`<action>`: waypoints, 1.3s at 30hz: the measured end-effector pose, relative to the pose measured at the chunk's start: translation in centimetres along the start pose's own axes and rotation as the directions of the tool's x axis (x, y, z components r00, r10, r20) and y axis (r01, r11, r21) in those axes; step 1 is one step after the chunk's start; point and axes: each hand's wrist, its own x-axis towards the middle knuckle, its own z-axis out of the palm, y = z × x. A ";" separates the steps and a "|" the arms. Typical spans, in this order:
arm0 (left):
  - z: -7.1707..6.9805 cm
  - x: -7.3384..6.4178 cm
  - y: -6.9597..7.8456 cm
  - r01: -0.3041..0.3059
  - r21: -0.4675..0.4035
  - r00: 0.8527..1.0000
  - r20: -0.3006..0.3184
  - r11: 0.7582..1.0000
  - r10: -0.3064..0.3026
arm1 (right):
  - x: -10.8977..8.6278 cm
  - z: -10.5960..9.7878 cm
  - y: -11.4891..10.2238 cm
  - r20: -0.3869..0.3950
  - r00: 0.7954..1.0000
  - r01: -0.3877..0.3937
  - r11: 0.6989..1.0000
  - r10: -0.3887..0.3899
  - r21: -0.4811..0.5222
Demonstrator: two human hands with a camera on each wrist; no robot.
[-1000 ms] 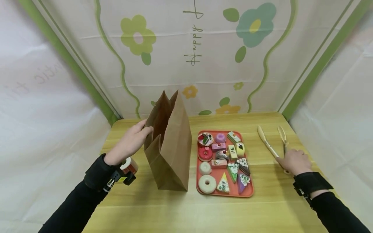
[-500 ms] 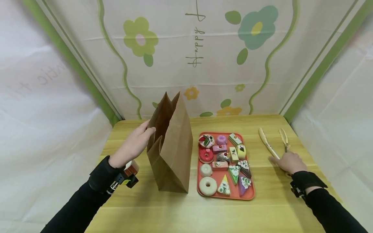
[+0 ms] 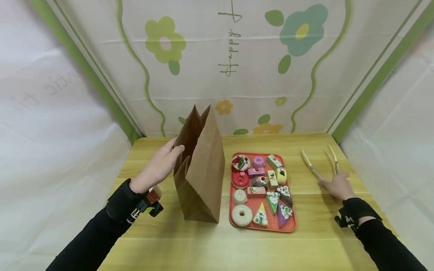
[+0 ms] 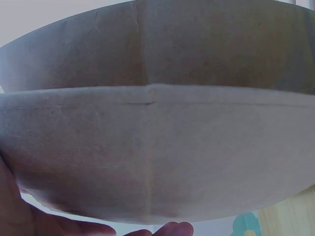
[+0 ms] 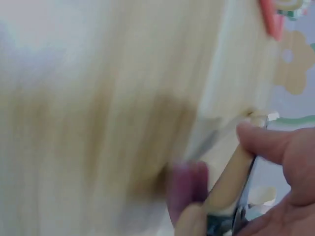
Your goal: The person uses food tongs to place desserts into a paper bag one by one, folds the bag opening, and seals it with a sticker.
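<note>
A brown paper bag [image 3: 205,177] stands upright on the table, its mouth spread. My left hand [image 3: 159,165] holds the bag's left side near the rim, thumb toward me; in the left wrist view its fingers [image 4: 172,230] show along the bottom of the brown paper. At the right, my right hand [image 3: 339,186] grips a pair of tongs [image 3: 312,169] by the handles, the two arms spread and pointing away from me. The right wrist view shows the thumb on a pale tong handle [image 5: 234,172]. A red tray [image 3: 242,224] lies between bag and tongs.
Toy cakes and donuts fill the tray, among them a white donut [image 3: 249,216] and a red donut [image 3: 240,185]. A small brown-red object [image 3: 154,193] is partly hidden behind my left wrist. Patterned cloth [image 3: 257,79] hangs behind the table [image 3: 237,250].
My right hand has taken a grip on the tongs and turned them slightly. My left hand stays at the bag; the view has shifted a little.
</note>
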 end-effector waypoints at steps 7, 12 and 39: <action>-0.1 0.2 0.2 0.009 0.012 1.000 0.003 1.000 -0.009 | -0.2 -0.6 -2.0 -0.088 0.996 -0.030 0.998 0.035 0.052; -0.1 0.1 0.3 -0.002 0.005 1.000 0.007 1.000 0.002 | -1.1 -0.9 -4.1 -0.132 0.990 -0.034 0.995 0.046 0.091; 0.0 -0.2 0.0 0.003 -0.014 1.000 0.010 1.000 -0.003 | -3.8 -2.1 -10.1 0.007 0.980 0.197 0.966 -0.199 -0.168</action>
